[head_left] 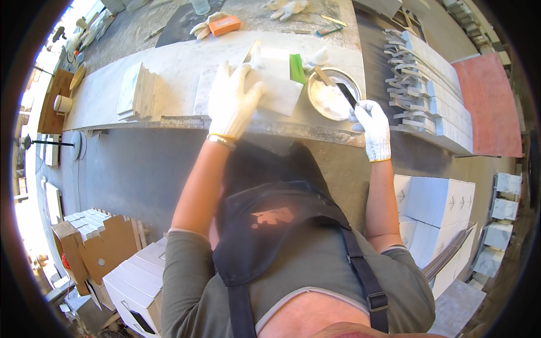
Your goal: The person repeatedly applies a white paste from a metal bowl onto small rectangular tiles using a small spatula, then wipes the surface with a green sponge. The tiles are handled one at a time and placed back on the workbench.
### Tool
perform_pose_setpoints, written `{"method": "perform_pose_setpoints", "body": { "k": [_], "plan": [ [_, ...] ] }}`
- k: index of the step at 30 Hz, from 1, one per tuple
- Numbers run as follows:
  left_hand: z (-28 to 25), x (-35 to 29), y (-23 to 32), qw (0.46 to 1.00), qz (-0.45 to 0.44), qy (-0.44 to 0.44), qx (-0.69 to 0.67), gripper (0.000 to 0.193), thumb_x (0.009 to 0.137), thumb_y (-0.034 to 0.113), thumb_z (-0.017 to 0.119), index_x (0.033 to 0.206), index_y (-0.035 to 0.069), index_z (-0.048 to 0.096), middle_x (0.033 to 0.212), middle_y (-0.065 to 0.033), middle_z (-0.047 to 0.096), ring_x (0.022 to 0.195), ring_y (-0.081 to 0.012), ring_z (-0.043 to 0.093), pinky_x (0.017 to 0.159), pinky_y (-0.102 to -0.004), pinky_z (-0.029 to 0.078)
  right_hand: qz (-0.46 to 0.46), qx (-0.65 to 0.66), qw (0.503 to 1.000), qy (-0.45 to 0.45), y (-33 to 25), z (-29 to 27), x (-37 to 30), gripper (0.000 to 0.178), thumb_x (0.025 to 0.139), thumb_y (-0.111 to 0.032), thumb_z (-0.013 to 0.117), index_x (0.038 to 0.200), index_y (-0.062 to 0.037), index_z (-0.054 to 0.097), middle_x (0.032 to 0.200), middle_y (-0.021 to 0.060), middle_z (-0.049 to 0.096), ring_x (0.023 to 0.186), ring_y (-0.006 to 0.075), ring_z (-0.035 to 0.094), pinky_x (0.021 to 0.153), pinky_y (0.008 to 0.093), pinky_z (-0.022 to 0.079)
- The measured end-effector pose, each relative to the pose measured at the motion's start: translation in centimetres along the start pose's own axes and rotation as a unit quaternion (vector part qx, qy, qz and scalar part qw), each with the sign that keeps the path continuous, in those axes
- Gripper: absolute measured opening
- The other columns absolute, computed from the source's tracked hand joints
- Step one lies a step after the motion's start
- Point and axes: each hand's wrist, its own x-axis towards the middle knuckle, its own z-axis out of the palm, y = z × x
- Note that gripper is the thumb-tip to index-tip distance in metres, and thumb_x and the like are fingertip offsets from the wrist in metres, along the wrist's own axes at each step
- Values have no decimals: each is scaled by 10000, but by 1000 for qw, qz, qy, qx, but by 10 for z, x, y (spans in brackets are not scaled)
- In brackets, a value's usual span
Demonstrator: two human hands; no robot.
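Observation:
My left hand [234, 104], in a white knit glove, rests with fingers spread on or just above pale marble tiles [208, 90] on the bench. Gloved as well, my right hand [372, 121] is closed round a black putty knife [346, 94]. The knife reaches over a round tin [311, 104] of white paste [329, 101], and a tan flat stick [323, 75] leans in the same tin. Between the left hand and the tin lies a white tile [282, 96], partly blurred, with a bright green strip [296, 69] next to it.
A stack of marble tiles [138, 93] stands left on the bench [96, 98]. Gloves [287, 8] and an orange box [224, 25] lie at the back. Rows of tiles [445, 84] stand at right. White boxes [434, 203] and a cardboard box [107, 248] flank me.

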Motion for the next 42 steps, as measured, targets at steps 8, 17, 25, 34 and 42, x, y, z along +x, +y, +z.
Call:
{"method": "perform_pose_setpoints", "body": {
  "k": [8, 17, 25, 34, 42],
  "plan": [
    [16, 69, -5, 962, 250, -102, 29, 489, 970, 431, 648, 1387, 174, 640, 1553, -169, 506, 1406, -405, 474, 1152, -463, 425, -10, 9, 998, -67, -17, 18, -12, 188, 1035, -164, 648, 1172, -34, 648, 1027, 82, 755, 835, 127, 718, 643, 245, 546],
    [32, 82, -1, 941, 316, -114, 46, 447, 998, 381, 605, 1409, 205, 609, 1510, -115, 550, 1375, -418, 478, 1138, -487, 438, -93, -58, 977, -181, -35, 67, 8, 286, 998, -132, 690, 1269, -47, 726, 975, 41, 736, 753, 81, 649, 648, 226, 522],
    [36, 82, -8, 938, 331, -99, 2, 438, 1006, 376, 592, 1418, 232, 621, 1525, -137, 541, 1408, -446, 465, 1166, -497, 414, -131, -123, 963, -203, -40, 73, 17, 266, 973, -106, 707, 1228, -57, 764, 967, 7, 722, 732, 55, 616, 645, 209, 503],
    [45, 83, -14, 940, 329, -86, 40, 432, 1021, 406, 546, 1419, 262, 634, 1554, -143, 517, 1426, -442, 448, 1191, -501, 387, -284, -155, 933, -157, -36, 66, 11, 190, 864, -58, 726, 1033, -21, 803, 901, 132, 770, 793, 253, 709, 772, 359, 558],
    [43, 82, -12, 939, 332, -81, 41, 429, 1034, 419, 521, 1422, 270, 629, 1550, -138, 521, 1427, -436, 447, 1191, -501, 389, -332, -223, 909, -118, -49, 64, -13, 230, 872, -50, 742, 1098, -37, 780, 1018, 121, 758, 994, 283, 693, 918, 382, 522]
  ]
}}
